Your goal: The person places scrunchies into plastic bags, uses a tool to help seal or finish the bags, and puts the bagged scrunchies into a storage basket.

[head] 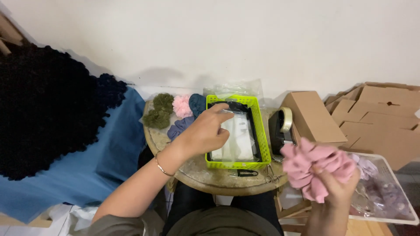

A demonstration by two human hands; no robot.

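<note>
Two hands are in view, the left hand and the right hand. One pink scrunchie sits in the right. On the round table lie five more scrunchies: two olive green, one light pink, one teal, one greyish blue. One lime basket, one tape dispenser, one small pair of scissors, one closed cardboard box, one white tray
</note>
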